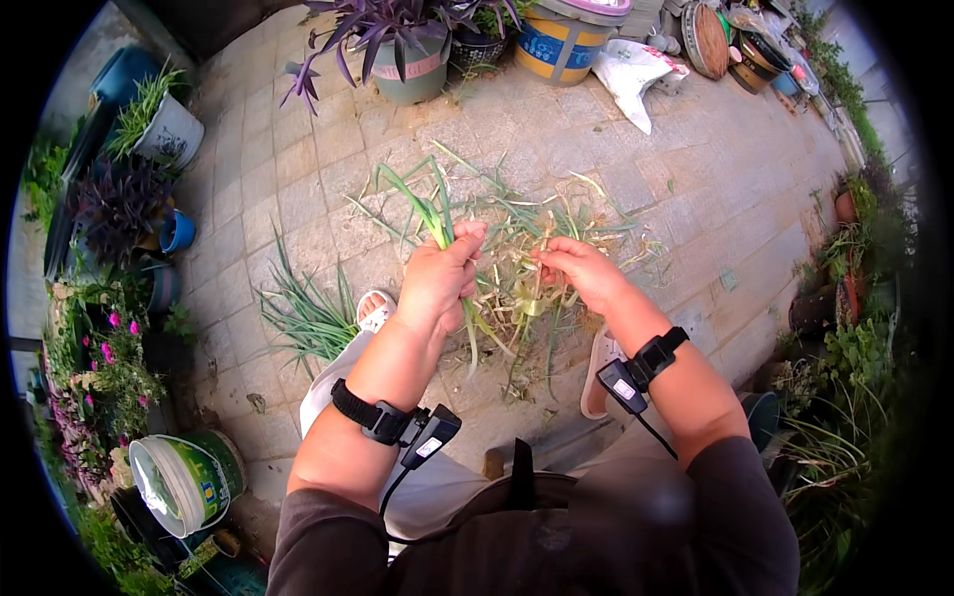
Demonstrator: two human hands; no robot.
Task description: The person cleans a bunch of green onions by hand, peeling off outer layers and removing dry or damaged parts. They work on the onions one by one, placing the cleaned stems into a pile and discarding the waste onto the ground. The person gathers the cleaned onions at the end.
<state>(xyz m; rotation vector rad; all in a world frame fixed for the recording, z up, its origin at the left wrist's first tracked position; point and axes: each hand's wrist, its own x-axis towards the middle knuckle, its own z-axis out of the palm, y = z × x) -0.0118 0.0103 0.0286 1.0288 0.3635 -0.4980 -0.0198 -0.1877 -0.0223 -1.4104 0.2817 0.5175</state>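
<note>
My left hand [443, 279] is closed around a green onion [432, 216], its folded green leaves above the fist and its pale lower end hanging below. To its right, my right hand [577, 270] pinches a thin, dry, brownish strand [542, 261] between thumb and fingers. Beneath and between both hands, a loose heap of peeled leaves and dry skins [522, 298] lies on the paving. A bunch of green onions [309, 316] rests on the ground to the left, beside my sandalled foot.
Potted purple plants [406, 63], a yellow and blue bucket [563, 41] and a white plastic bag [630, 78] stand or lie at the far side. A lidded green and white bucket [186, 480] is at lower left. Potted plants line both sides of the paving [298, 164].
</note>
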